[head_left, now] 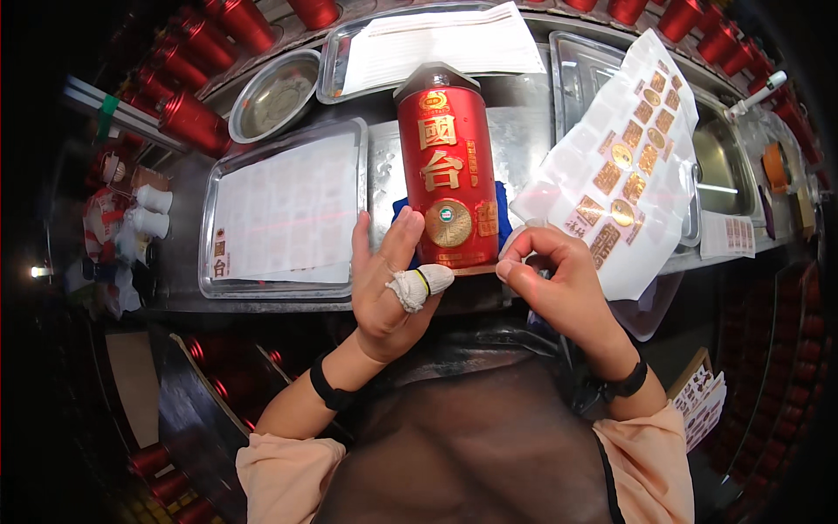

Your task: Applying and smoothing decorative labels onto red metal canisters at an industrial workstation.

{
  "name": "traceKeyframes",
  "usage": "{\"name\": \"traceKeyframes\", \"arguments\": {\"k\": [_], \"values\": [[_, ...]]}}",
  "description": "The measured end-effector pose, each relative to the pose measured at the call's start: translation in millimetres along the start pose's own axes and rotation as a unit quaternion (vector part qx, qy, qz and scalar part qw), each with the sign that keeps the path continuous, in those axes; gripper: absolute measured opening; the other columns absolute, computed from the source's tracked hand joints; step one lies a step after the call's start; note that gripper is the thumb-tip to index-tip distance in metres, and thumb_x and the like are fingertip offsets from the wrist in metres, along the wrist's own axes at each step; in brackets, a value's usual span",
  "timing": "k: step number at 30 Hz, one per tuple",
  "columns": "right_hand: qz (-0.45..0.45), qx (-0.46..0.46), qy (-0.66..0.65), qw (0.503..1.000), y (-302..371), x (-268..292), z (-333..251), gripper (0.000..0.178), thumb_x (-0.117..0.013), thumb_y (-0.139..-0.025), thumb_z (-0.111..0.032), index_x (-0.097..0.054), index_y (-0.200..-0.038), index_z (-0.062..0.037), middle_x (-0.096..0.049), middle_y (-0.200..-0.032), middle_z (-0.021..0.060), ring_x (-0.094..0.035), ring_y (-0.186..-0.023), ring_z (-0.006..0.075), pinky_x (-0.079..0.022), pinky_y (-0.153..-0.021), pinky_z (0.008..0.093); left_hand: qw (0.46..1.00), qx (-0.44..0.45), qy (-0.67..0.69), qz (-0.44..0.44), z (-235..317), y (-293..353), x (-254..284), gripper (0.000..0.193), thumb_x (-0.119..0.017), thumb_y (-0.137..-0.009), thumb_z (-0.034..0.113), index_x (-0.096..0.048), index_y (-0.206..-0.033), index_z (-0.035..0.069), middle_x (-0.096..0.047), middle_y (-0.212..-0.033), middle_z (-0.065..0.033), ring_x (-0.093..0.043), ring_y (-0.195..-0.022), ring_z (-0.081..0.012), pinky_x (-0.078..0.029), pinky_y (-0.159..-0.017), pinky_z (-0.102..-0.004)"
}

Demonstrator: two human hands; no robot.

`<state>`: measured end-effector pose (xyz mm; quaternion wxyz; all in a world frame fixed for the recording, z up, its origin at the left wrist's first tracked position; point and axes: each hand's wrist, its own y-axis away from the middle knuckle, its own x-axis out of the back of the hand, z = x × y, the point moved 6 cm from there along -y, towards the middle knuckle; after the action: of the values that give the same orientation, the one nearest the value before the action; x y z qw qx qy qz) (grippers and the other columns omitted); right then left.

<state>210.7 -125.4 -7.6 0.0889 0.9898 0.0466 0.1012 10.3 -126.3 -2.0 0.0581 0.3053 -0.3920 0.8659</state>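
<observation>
A red bottle with raised gold characters, a round gold emblem and a dark neck lies in front of me, partly over a blue cloth. My left hand is open at the bottle's lower left, its fingers stretched out and the fingertips at or close to the bottle's side. A white wrap with a dark and yellow band covers its thumb. My right hand is closed in a pinch by the bottle's lower right edge; what its fingertips hold, if anything, is too small to name. A backing sheet of gold decals lies just beyond it.
On the left is a metal tray with a mostly blank sheet. Behind stand a metal bowl and another tray bearing white sheets. A metal basin is at the right. Red bottles line the back.
</observation>
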Motion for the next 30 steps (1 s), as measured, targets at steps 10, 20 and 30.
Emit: {"name": "traceKeyframes", "arguments": {"k": [10,20,30], "values": [[-0.024,0.019,-0.011,0.999,6.8,-4.4,-28.7,0.01,-0.068,-0.083,-0.01,-0.064,-0.078,-0.0025,-0.058,-0.079,0.0008,-0.05,-0.071,0.0091,-0.043,-0.067,0.0244,0.999,0.035,-0.007,0.009,-11.7,11.9,8.9,0.033,-0.084,-0.071,0.003,-0.063,-0.097,0.005,-0.06,-0.131,-0.0276,-0.059,-0.123,-0.038,-0.03,-0.109,-0.068],[0.001,-0.01,-0.01,1.0,1.5,4.1,-5.4,0.01,-0.07,-0.083,-0.007,-0.063,-0.079,-0.0007,-0.06,-0.086,0.0031,-0.054,-0.074,0.0083,-0.045,-0.067,0.023,0.999,-0.018,-0.032,-0.005,-1.6,7.7,4.1,0.031,-0.079,-0.073,0.0,-0.065,-0.099,0.007,-0.058,-0.134,-0.0275,-0.059,-0.124,-0.0392,-0.03,-0.108,-0.0701],[-0.002,-0.05,-0.012,0.999,-0.8,-3.3,5.0,0.01,-0.071,-0.083,-0.008,-0.064,-0.08,-0.0007,-0.061,-0.087,0.0035,-0.057,-0.077,0.0082,-0.046,-0.068,0.0235,0.991,-0.092,-0.071,-0.072,19.6,-24.7,-2.8,0.024,-0.082,-0.07,0.012,-0.065,-0.086,0.015,-0.066,-0.128,-0.0131,-0.052,-0.132,-0.0417,-0.018,-0.112,-0.0686]]}}
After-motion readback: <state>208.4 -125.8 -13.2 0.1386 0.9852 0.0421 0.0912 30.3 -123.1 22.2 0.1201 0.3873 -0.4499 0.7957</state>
